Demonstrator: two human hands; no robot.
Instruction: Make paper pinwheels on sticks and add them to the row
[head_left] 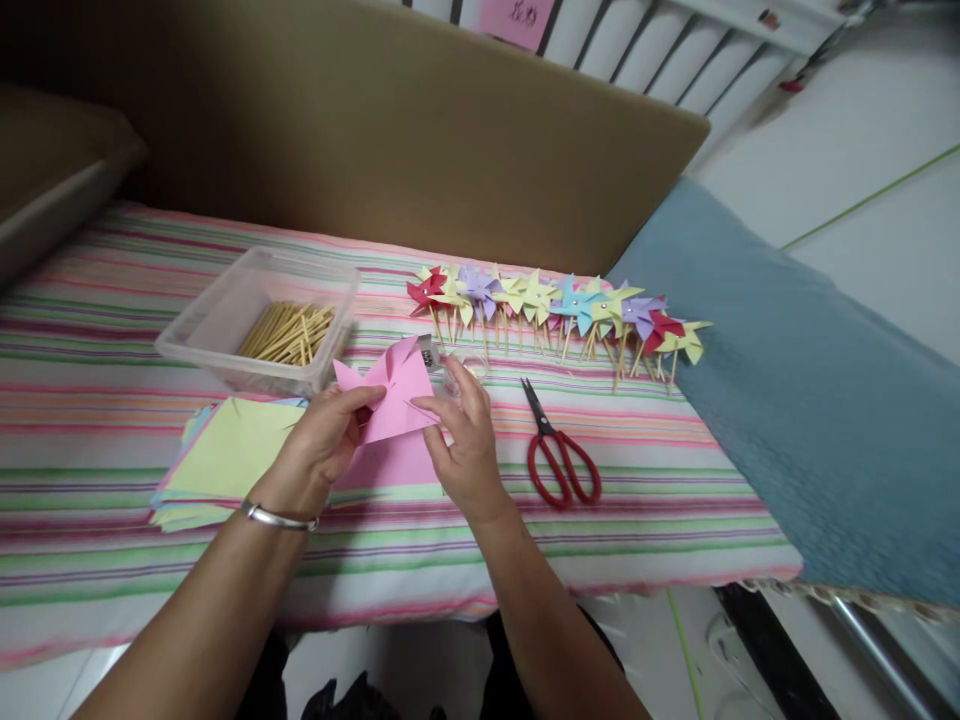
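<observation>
Head view, looking down on a bed covered by a striped cloth (112, 420). Both hands meet at the centre of the frame over a pink paper sheet (394, 392), partly folded, with points standing up along its upper edge. The left hand (319, 445), a metal bangle (279, 517) on its wrist, closes its grip on the sheet's left edge, thumb on top. The right hand (465, 440) pinches the sheet's right corner between thumb and forefinger; its other fingers are curled loosely. The sheet is lifted just above the cloth, over another pink sheet (390, 462) lying flat.

Left of the hands lies a stack of paper squares (217, 460), a pale yellow-green one on top. Behind the stack stands a clear plastic tub (225, 320) holding wooden sticks (289, 332). Just beyond the right hand's fingertips sits a small clear object (461, 368); what it is cannot be told. Right of the hands lie red-handled scissors (559, 455), blades shut and pointing away. Along the far side of the cloth runs a row of finished paper pinwheels (555, 305) on sticks, in red, yellow-green, purple and blue. A blue blanket (810, 400) adjoins the cloth on the right; a brown headboard (420, 130) stands behind.
</observation>
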